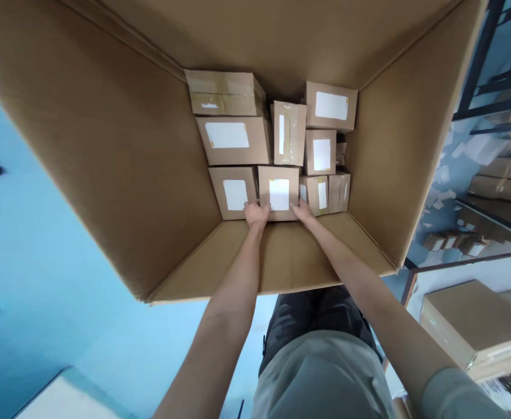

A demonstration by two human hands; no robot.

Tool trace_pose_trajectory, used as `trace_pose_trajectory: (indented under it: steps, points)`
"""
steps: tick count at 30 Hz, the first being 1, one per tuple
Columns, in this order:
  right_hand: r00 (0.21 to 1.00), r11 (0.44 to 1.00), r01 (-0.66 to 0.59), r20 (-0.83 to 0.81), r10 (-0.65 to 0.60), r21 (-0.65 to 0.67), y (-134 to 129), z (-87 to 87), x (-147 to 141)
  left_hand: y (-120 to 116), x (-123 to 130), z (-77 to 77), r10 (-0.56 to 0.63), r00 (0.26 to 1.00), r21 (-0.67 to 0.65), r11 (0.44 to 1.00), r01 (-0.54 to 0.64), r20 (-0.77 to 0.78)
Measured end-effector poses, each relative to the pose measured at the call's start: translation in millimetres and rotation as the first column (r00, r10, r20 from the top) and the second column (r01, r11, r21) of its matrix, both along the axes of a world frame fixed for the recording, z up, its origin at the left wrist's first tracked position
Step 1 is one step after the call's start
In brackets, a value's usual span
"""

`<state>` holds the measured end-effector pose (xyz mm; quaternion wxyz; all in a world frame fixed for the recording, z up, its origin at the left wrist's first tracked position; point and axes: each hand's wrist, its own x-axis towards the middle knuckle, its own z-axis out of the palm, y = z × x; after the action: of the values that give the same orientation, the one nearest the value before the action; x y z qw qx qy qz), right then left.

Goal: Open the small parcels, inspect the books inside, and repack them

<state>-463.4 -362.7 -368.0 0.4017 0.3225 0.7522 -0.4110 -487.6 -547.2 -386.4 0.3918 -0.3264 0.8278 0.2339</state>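
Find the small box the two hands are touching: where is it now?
In the head view, the small box is near the middle, in the big carton's nearest row, between the left hand and the right hand.

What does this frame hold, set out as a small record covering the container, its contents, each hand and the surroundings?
Container: large open cardboard carton
Contents: smaller boxes, stacked and side by side, many with white labels
Left hand: hand at the left lower edge of the front middle box
Right hand: hand at the same box's right lower edge
Grip: firmness cannot be told
Left neighbour: another labelled box
Outside carton: light blue floor; bigger closed box at lower right
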Motion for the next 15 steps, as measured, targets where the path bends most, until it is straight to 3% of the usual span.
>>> trace_pose_trajectory:
  steps: [3,6,11,15]
  points:
    - [0.994,0.995,0.102,0.028,-0.102,0.008,3.6,37.0,-9.9,1.7,-9.6,39.0,0.014,0.998,0.027,1.0,-0.012,-0.065]
    - [0.981,0.982,0.191,-0.016,-0.191,0.007,7.4,84.8,-17.9,3.2,-19.6,86.0,0.071,0.991,0.07,0.996,-0.063,-0.11]
    - [0.938,0.953,0.29,-0.171,-0.301,-0.083,10.3,175.8,-14.4,12.7,-24.3,176.6,0.185,0.957,0.222,0.966,-0.135,-0.223]
    - [0.838,0.929,0.362,-0.409,-0.361,-0.078,17.6,256.7,3.5,27.8,-18.7,251.0,0.222,0.897,0.391,0.918,-0.06,-0.382]
